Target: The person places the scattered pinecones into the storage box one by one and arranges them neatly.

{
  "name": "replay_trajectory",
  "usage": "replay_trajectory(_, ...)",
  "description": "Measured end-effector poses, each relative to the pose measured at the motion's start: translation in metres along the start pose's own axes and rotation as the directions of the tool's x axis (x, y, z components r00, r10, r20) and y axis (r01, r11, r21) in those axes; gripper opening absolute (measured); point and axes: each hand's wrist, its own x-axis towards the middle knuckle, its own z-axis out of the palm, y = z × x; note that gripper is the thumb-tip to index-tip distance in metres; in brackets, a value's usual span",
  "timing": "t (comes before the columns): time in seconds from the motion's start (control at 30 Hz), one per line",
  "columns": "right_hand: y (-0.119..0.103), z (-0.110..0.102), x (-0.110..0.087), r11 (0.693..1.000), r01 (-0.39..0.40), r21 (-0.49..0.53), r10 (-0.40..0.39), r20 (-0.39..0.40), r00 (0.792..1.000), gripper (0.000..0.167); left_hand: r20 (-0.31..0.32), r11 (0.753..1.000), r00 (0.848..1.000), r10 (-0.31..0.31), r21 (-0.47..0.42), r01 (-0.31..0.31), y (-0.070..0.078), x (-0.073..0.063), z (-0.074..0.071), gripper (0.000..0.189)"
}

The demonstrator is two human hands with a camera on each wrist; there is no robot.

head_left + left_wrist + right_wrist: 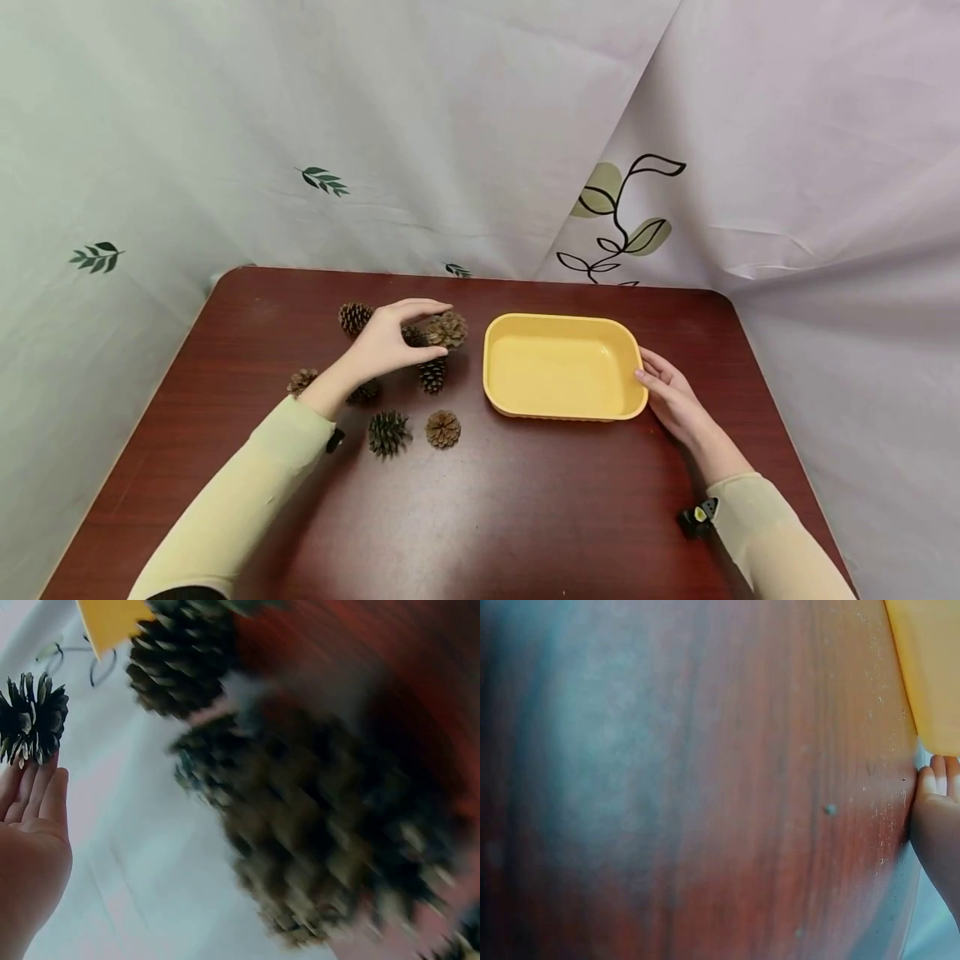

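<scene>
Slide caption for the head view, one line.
Left hand holds a pine cone; right hand grips a yellow container; more cones lie on the table.

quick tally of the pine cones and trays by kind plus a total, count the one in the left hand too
Pine cones: 7 distinct, some partly covered; a possible extra at the left hand is unclear
Yellow tray: 1
Total: 8 distinct

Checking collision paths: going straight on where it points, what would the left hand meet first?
Probably the yellow tray, at its left rim; depth is unclear, so the left hand might pass above.
</scene>
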Motion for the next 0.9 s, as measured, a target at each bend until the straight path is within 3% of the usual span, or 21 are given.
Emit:
replay_trajectory(0.23, 0.0, -0.001, 0.0, 1.0, 0.001, -0.005, -0.001, 0.005, 1.0, 0.046, 0.109, 0.996, 0.99, 0.092, 0.008, -0.094, 0.013, 0.023, 0.027, 0.059)
replay_trajectory(0.43, 0.002, -0.004, 0.001, 1.0, -0.006, -0.016, 0.007, 0.009, 1.0, 0.045, 0.244, 0.987, 0.96, 0.139, 0.041, -0.153, 0.019, 0.037, 0.048, 0.058)
replay_trajectory(0.67, 0.002, -0.005, 0.001, 1.0, -0.007, -0.01, 0.008, 0.017, 1.0, 0.044, 0.396, 0.974, 0.903, 0.167, 0.075, -0.213, 0.026, 0.049, 0.066, 0.057)
replay_trajectory(0.9, 0.002, -0.006, 0.001, 1.0, -0.013, -0.018, 0.013, 0.011, 1.0, 0.043, 0.549, 0.966, 0.825, 0.135, 0.112, -0.233, 0.029, 0.056, 0.076, 0.054)
